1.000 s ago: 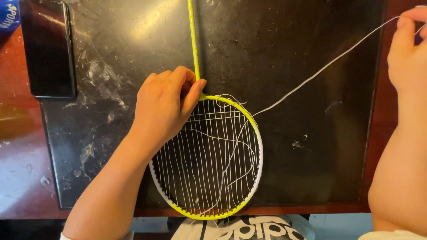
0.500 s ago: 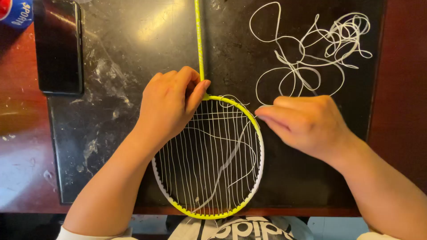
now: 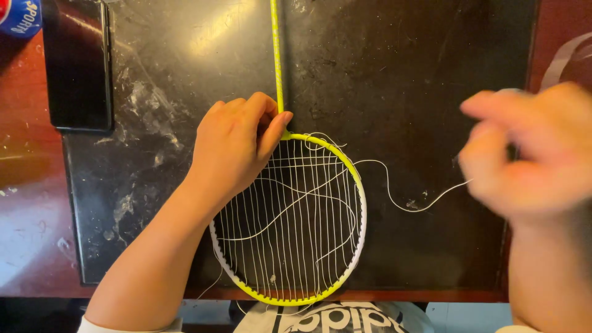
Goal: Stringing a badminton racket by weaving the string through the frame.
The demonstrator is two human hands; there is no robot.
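Left hand point(image 3: 237, 151) fingers clamp racket point(image 3: 296, 222) throat; right hand point(image 3: 530, 160) blurred, grip on string point(image 3: 401, 197) unclear.

Black scuffed mat point(image 3: 431, 74) on reddish wood table point(image 3: 24, 185); glare top centre; black phone point(image 3: 77, 68) upper left.

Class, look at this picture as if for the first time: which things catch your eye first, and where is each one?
The yellow racket lies mid-table on a black mat, its white strings loose and wavy. The left hand presses on the frame's top by the shaft. At the right edge, the blurred right hand has a white string running to it from the frame.
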